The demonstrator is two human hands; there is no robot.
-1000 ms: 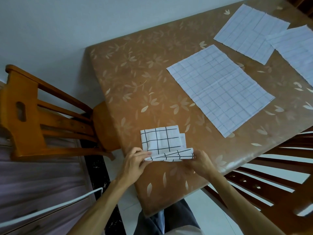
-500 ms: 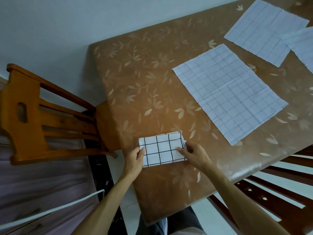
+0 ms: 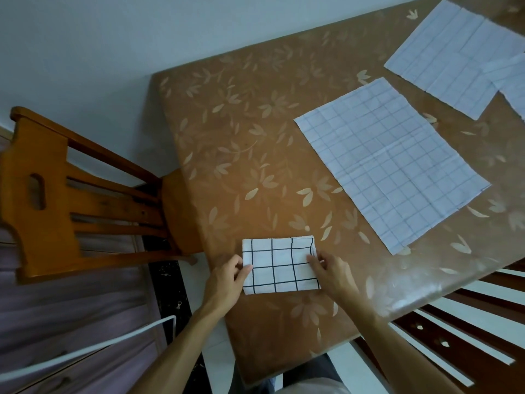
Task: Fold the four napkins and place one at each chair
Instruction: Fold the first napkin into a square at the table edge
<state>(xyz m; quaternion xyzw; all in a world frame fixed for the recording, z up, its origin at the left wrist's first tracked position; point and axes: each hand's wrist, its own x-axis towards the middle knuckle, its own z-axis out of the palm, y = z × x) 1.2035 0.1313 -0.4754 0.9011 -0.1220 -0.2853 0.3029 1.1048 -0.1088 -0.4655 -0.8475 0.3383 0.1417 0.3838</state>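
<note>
Folded napkin (image 3: 279, 264) between grips: one edge in pinch of left hand (image 3: 227, 280), other under flat right hand (image 3: 333, 275).

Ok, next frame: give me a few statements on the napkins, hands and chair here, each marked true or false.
1. Both the left hand and the right hand touch the folded napkin, one at each short end. True.
2. All four napkins are folded. False: three unfolded napkins lie spread flat farther along the table.
3. The folded napkin is held up in the air. False: it lies flat on the table, near the edge closest to the person.
4. A wooden chair is tucked in at the table's left end. True.
</note>
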